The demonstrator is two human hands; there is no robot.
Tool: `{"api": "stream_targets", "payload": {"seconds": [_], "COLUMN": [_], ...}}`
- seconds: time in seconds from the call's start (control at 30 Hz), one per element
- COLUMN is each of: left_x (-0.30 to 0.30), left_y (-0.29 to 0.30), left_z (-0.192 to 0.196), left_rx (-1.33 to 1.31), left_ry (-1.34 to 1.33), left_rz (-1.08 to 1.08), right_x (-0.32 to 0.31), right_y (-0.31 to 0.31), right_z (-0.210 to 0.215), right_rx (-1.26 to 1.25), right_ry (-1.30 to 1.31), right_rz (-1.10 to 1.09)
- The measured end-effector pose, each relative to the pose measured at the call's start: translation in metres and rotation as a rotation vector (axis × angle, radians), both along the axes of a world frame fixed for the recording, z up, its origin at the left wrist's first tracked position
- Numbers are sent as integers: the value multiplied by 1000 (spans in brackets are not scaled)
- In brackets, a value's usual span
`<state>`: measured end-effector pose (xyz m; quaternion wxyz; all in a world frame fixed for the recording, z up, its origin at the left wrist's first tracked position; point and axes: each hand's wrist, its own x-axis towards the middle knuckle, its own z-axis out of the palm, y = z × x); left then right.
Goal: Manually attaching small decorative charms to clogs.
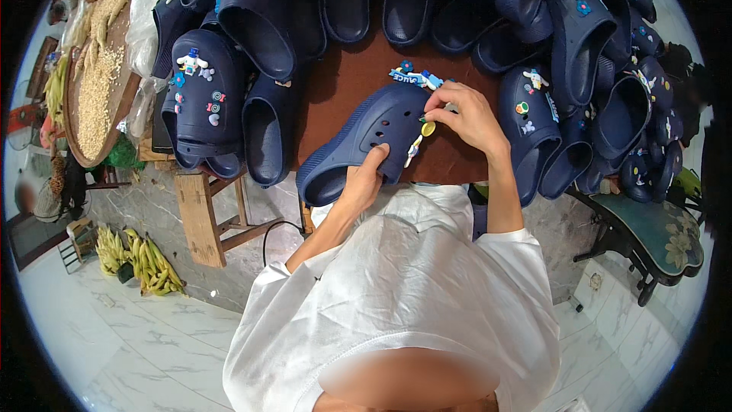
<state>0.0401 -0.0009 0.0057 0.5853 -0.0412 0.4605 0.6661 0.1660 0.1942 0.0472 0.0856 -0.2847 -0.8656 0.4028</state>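
Observation:
A navy blue clog (366, 123) with round holes lies tilted over the brown table (324, 76), close to my body. My left hand (367, 175) grips it at the near side of the upper, thumb on top, the other fingers mostly hidden. With thumb and forefinger, my right hand (467, 119) pinches a small shoe charm at the clog's far right side; its shape is partly covered by the fingers. Just below the pinch are a yellow round charm (428, 129) and a white figure charm (413, 152). Several colourful charms (415, 76) are beyond the clog's toe.
Navy clogs crowd the table's back and both sides, including a decorated one (204, 84) at left and another (528, 114) at right. A wooden stool (200, 217) stands at lower left, near bananas (152, 263). At far left is a tray of pale kernels (95, 111).

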Motion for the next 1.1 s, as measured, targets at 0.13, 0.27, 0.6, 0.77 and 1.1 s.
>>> {"api": "stream_targets", "payload": {"seconds": [0.13,0.27,0.6,0.77,1.1], "left_x": [-1,1,1,2,3], "left_y": [3,5,3,3,3], "left_z": [1,1,0,1,-4], "left_rx": [42,61,107,54,30], "left_ry": [36,14,76,48,52], "left_rz": [15,55,4,10,28], "right_x": [-1,-10,-17,-7,10], "right_y": [3,-4,-13,-5,-3], "right_z": [-2,-2,0,-4,-12], "right_rx": [58,59,-55,-119,-197], "right_ry": [47,107,120,107,27], "right_rz": [65,51,9,44,-69]}}
